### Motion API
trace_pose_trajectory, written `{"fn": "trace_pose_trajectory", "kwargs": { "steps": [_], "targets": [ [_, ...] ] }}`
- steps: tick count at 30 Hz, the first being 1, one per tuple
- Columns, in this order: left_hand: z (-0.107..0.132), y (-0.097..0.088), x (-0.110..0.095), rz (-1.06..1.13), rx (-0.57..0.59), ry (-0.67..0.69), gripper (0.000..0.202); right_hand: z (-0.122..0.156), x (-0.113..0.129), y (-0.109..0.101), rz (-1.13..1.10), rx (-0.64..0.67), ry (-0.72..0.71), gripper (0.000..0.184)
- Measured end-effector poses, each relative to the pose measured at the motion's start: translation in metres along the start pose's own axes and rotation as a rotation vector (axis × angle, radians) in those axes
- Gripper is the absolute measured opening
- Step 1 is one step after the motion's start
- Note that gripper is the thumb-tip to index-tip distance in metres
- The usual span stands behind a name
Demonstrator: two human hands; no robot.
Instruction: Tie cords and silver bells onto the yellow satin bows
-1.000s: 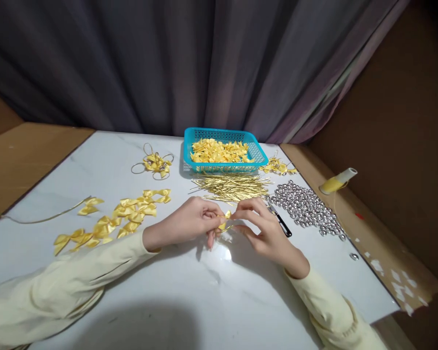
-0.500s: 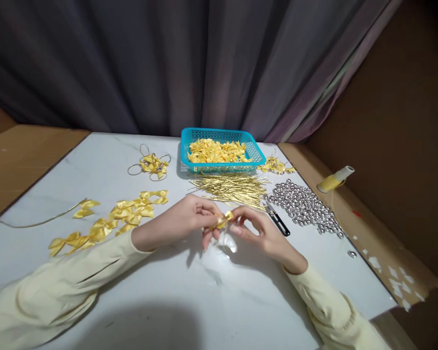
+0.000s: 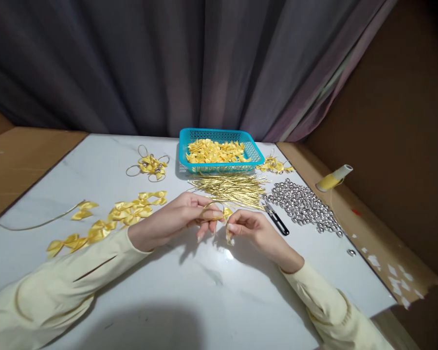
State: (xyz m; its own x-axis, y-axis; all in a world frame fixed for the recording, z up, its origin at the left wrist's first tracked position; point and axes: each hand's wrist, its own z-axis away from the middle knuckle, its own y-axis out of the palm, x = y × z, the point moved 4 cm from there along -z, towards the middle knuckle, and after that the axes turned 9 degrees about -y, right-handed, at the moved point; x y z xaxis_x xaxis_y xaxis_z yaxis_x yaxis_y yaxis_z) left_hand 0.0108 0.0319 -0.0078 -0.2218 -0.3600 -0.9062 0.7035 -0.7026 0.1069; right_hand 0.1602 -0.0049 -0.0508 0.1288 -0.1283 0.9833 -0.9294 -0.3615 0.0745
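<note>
Over the middle of the table, my left hand [image 3: 184, 214] is closed, pinching a gold wire [image 3: 212, 202] that curves in a loop above the thumb. A yellow ribbon bow [image 3: 227, 212] peeks out just past those fingertips, partly hidden. Close beside it, my right hand [image 3: 257, 233] is also closed, thumb against fingers on a thin golden strand that looks like part of the same wire. Left of my hands lie several yellow satin bows [image 3: 101, 230]. A heap of gold wires [image 3: 233, 188] lies just beyond my fingers.
A blue basket [image 3: 222, 168] of yellow bows stands at the back. Wire-and-bow pieces [image 3: 153, 166] lie on either side of it. At right are black snips [image 3: 277, 219], a pile of silver beads [image 3: 302, 204] and a yellow thread spool [image 3: 330, 181]. A long wire [image 3: 40, 226] lies left.
The wire now shows as a loop above my left thumb. My right hand has drawn its fingers together and turned slightly downward, off the bow.
</note>
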Motion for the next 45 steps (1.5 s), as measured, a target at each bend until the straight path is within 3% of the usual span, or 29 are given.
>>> {"fn": "trace_pose_trajectory", "kwargs": {
  "steps": [14,26,31,35,40,45],
  "targets": [
    [0.001,0.004,-0.005,0.047,-0.007,0.012,0.016,0.002,0.002,-0.002,-0.010,-0.222,-0.051,0.017],
    [0.005,0.009,0.001,-0.174,-0.011,0.065,0.023,0.001,-0.006,0.005,0.020,-0.208,-0.081,0.018],
    [0.006,0.009,0.002,-0.247,-0.056,0.026,0.020,0.000,0.013,-0.012,0.379,-0.085,-0.168,0.009],
    [0.008,0.011,0.004,-0.381,-0.091,0.028,0.018,0.004,0.042,-0.022,0.548,-0.135,-0.327,0.015],
    [0.014,0.016,0.000,-0.595,-0.134,0.115,0.020,0.006,0.061,0.004,0.790,0.071,-0.538,0.008],
    [0.019,0.017,-0.006,-0.733,-0.147,0.168,0.020,0.006,0.057,0.017,1.117,0.219,-0.520,0.011]
  ]
}}
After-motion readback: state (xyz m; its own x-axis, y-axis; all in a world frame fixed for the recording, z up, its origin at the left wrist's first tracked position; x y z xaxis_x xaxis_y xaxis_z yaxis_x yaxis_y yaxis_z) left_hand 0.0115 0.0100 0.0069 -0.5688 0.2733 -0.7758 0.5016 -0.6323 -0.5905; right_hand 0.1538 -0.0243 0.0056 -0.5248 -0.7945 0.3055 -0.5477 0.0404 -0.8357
